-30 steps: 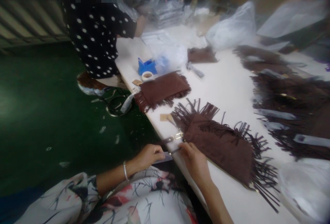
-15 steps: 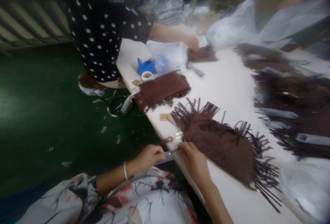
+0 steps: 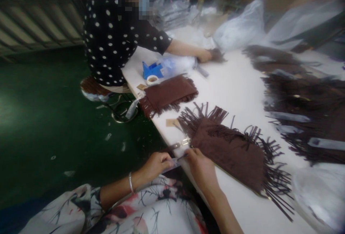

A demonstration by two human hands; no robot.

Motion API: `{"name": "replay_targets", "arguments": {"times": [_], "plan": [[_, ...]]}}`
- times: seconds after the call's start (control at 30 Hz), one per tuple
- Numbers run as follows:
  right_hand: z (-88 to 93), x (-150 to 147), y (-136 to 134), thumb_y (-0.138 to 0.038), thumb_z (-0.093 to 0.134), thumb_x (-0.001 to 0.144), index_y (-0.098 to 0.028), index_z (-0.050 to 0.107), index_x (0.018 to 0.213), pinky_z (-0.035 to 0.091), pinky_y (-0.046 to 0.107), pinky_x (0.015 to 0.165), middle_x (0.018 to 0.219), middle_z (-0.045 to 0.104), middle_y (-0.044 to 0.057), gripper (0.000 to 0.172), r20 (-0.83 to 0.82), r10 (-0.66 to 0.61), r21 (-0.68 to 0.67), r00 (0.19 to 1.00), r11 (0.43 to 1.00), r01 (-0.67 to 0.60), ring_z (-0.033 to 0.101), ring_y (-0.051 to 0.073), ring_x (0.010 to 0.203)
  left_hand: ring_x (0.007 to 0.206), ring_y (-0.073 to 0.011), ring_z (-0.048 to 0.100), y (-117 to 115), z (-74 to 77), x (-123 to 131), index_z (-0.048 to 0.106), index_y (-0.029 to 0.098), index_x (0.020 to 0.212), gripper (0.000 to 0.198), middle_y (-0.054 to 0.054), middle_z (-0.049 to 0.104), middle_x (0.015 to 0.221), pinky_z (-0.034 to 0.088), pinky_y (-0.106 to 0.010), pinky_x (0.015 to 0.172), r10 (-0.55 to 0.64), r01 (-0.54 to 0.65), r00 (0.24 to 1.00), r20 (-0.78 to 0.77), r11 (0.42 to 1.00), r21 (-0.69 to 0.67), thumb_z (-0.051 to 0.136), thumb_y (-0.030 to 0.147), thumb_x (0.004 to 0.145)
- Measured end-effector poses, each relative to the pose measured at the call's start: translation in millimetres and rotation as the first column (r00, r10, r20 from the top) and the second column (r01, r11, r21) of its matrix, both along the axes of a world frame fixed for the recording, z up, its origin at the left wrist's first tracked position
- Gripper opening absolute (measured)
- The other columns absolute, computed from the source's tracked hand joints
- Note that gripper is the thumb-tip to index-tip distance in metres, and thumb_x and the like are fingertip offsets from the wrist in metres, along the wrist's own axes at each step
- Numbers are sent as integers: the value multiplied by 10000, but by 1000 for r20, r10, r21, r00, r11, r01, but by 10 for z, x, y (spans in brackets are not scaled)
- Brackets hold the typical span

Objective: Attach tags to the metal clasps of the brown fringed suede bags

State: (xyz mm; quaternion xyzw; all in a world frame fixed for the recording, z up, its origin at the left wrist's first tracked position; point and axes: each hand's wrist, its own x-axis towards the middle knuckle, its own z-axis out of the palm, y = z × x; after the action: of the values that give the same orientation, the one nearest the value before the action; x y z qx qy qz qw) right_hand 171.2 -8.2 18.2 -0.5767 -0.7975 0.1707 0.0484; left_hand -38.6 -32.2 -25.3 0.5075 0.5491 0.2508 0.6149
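A dark brown fringed bag [image 3: 229, 151] lies on the white table in front of me. From its near left corner a strap with a metal clasp [image 3: 185, 141] runs over the table edge. My left hand [image 3: 159, 163] is closed in a pinch on a small clear plastic sleeve [image 3: 171, 165]. My right hand [image 3: 201, 165], beside the bag's corner, pinches a thin dark strip [image 3: 182, 157] whose end meets the sleeve. The fingertips partly hide where strip and sleeve meet. A tan card tag [image 3: 171, 122] rests near the fringe.
Another fringed brown bag [image 3: 172, 92] lies farther along the table edge, near a tape roll [image 3: 152, 80] and a blue tape dispenser [image 3: 152, 69]. A co-worker in a dotted top [image 3: 110, 43] sits beyond. Fringed bags pile up [image 3: 318, 101] at right, with clear plastic [image 3: 320, 194] nearer me.
The co-worker has shifted right, and their hand now reaches over the far brown piece. The plastic beside the blue dispenser lies lower. My hands have barely moved.
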Motion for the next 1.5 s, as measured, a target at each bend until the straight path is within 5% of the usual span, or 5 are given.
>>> {"name": "replay_targets", "arguments": {"times": [0.67, 0.9, 1.07, 1.37, 1.5], "plan": [[-79, -7, -27, -158, 493, 933, -248, 603, 966, 293, 243, 566, 922, 640, 5, 145, -21, -3, 40, 1000, 999, 4, 622, 132, 713, 651, -154, 551, 7, -40, 427, 648, 124, 775, 200, -29, 637, 706, 402, -248, 609, 269, -260, 953, 138, 962, -80, 669, 321, 747], [-99, -165, -237, -166, 474, 949, -239, 615, 934, 307, 238, 558, 855, 655, 9, 159, -63, 5, 26, 998, 1000, -4, 614, 130, 664, 657, -158, 579, -69, -5, 141, 655, 137, 789, 194, -28, 643, 695, 415, -253, 613, 119, -119, 992, 38, 993, -16, 590, 315, 829], [-171, -250, -414, -151, 439, 959, -254, 552, 1221, 419, 235, 671, 999, 673, 32, 303, -192, -2, 8, 981, 1000, 4, 655, 155, 788, 706, -175, 601, -157, 85, -124, 635, 133, 787, 209, -33, 653, 728, 446, -273, 662, 121, -121, 993, -12, 990, -71, 602, 335, 828], [-233, -51, -446, -226, 367, 985, -229, 547, 1258, 479, 270, 725, 1074, 673, 67, 327, -284, -113, 4, 952, 993, 119, 673, 192, 876, 702, -154, 576, -196, 85, -65, 651, 106, 846, 280, -46, 653, 768, 407, -246, 635, 121, -114, 990, 71, 989, -96, 673, 383, 807], [-242, -97, -593, -322, 368, 982, -240, 594, 1152, 491, 274, 752, 1060, 704, 50, 294, -404, -307, -128, 862, 952, 279, 685, 202, 909, 730, -162, 588, -153, 70, -27, 652, 105, 855, 285, -62, 664, 788, 427, -255, 665, 102, -91, 988, 113, 991, -94, 655, 389, 828]]}}
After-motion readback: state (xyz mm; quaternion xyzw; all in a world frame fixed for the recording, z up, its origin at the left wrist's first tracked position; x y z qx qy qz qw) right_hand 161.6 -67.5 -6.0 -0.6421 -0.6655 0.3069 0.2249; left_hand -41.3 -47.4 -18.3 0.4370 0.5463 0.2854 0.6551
